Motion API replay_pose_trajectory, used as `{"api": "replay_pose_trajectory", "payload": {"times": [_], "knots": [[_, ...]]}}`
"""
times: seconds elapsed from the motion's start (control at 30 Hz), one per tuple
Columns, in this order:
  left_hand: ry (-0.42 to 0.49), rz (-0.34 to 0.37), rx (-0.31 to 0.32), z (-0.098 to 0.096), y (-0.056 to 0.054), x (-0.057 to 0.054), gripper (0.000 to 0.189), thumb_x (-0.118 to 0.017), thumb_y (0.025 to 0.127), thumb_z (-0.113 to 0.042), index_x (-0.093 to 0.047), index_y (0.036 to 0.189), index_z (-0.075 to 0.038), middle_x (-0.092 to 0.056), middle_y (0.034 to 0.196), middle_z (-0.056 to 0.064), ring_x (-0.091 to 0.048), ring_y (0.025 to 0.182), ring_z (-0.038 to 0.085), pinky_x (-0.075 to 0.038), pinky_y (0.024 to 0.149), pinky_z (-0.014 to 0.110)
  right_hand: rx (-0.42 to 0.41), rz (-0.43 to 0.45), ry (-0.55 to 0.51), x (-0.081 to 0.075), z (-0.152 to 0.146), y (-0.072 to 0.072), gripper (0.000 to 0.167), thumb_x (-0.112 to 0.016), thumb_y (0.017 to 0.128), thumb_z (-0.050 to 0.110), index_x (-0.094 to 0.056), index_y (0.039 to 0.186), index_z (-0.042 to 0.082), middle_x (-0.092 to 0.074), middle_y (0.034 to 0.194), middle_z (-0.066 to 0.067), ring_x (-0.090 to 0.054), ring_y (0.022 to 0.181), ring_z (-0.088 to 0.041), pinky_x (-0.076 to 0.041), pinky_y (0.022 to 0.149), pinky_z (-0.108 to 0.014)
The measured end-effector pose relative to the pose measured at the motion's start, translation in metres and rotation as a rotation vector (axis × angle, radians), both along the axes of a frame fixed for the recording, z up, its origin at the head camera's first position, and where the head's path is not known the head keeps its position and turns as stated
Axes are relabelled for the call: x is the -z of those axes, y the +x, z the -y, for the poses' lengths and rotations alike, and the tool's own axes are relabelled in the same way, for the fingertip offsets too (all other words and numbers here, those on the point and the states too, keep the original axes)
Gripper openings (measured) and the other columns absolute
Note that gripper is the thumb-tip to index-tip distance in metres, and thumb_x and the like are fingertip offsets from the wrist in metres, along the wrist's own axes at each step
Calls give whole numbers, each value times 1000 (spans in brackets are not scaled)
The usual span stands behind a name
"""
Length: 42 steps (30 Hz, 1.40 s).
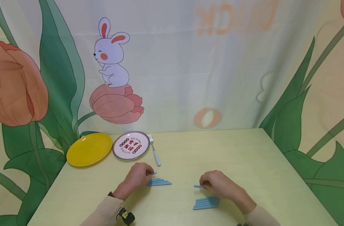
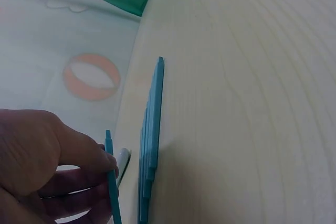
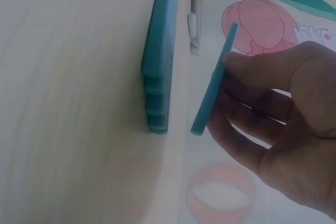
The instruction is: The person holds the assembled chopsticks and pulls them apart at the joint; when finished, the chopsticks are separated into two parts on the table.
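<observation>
My left hand point(image 1: 139, 173) pinches a thin blue stick point(image 2: 112, 187) between thumb and fingertips, just beyond a slanted row of several blue sticks point(image 1: 160, 182) lying on the table. To the right, my right hand point(image 1: 218, 183) pinches another blue stick point(image 3: 214, 87) between thumb and fingers. In the right wrist view that stick stands apart from a second row of blue sticks point(image 3: 160, 51). The head view places this row on the table, nearer to me than the right hand. Part of each held stick is hidden by the fingers in the head view.
At the table's back left stand a yellow plate point(image 1: 88, 150) and a white plate point(image 1: 124, 153) with printed lettering. A fork point(image 1: 155, 153) with a pale handle lies beside the white plate. Behind the table point(image 1: 245, 157) hangs a printed curtain point(image 1: 172, 78).
</observation>
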<state>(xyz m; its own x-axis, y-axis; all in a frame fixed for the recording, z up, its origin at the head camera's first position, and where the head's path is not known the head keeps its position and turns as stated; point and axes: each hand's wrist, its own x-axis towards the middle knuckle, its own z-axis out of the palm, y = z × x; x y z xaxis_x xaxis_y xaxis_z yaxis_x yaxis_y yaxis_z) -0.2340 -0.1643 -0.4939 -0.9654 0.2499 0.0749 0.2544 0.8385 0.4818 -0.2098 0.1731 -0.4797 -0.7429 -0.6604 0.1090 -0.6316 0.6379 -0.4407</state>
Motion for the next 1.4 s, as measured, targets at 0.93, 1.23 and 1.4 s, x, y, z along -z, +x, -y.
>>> {"api": "replay_pose_trajectory", "payload": {"times": [0.93, 1.23, 1.4], "knots": [[-26, 29, 92, 7, -4, 11, 10, -70, 84, -1, -76, 86, -9, -72, 84, 1, -63, 79, 13, -53, 73, 34, -78, 61, 118, 6, 2, 2, 10, -72, 84, 6, -74, 82, 16, -70, 82, 11, -60, 75, 2, -52, 70, -22], [-22, 52, 95, 7, -5, 10, 13, -70, 84, 1, -75, 84, -11, -69, 80, -4, -58, 74, 10, -52, 70, 30, -101, 74, 122, 8, 4, 3, 11, -72, 84, 5, -75, 82, 16, -70, 82, 12, -60, 76, 2, -52, 70, -20], [-22, 56, 94, 7, -3, 10, 13, -69, 84, 1, -75, 83, -11, -69, 81, -3, -58, 74, 10, -52, 70, 30, -109, 91, 132, 11, 5, 3, 10, -73, 83, 7, -75, 83, 16, -70, 82, 11, -61, 76, 2, -51, 70, -19]]}}
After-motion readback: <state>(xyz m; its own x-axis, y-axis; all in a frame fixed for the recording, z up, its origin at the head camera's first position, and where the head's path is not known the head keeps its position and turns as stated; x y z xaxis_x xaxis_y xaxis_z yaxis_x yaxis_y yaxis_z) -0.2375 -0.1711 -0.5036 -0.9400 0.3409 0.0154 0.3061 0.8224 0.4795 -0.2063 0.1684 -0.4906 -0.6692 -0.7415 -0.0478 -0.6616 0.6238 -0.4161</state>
